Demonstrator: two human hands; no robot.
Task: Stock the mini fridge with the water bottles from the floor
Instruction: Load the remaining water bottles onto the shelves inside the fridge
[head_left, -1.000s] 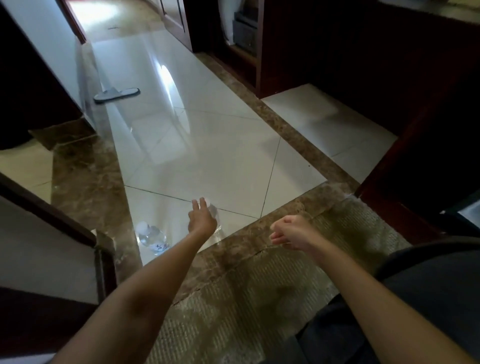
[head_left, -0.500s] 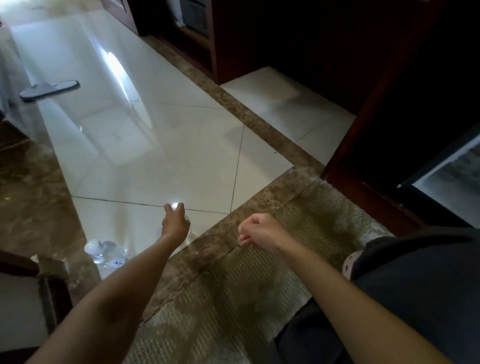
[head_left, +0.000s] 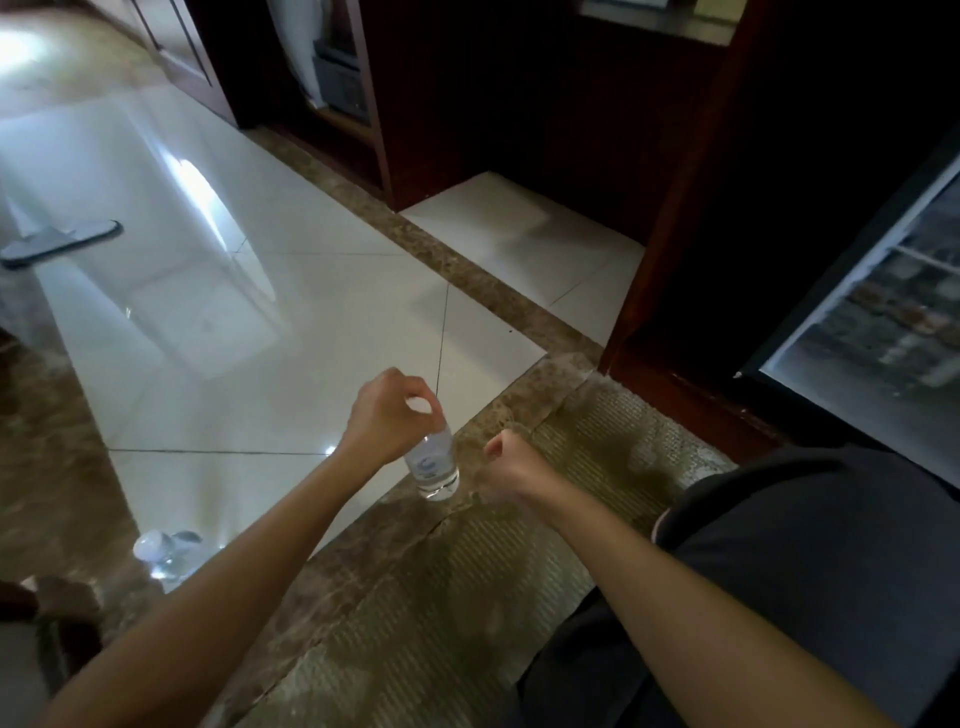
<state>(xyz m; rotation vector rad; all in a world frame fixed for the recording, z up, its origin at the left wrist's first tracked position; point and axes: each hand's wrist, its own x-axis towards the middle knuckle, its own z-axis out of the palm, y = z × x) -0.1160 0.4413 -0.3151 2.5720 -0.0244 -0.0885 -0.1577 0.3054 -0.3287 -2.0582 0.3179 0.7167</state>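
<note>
From the head camera we see the left hand (head_left: 387, 421) gripping a clear water bottle (head_left: 434, 465) from above, fingers and thumb curled round its white cap and neck. The bottle hangs upright under that hand. Its pale label carries a blue curved mark, and any writing on it is too small and blurred for us to read. The bottle's base is over the brown marble strip (head_left: 483, 270) at the edge of the ribbed mat (head_left: 467, 597); we cannot tell whether it touches the floor. The right hand (head_left: 511, 462) is just beside the bottle on its right, apart from it, curled into a fist with nothing in it.

A second bottle (head_left: 161, 551) lies on the white tile (head_left: 311, 332) near the left forearm, well apart from both hands. The mini fridge (head_left: 883, 322) shows at the right edge, inside the dark wooden cabinet (head_left: 701, 208), its contents blurred. A grey slipper (head_left: 57, 241) lies on the tile far left.

Half a second ago the left hand was only reaching the bottle on the white tile. Now it holds the bottle nearer the mat, and more of the fridge shows.
</note>
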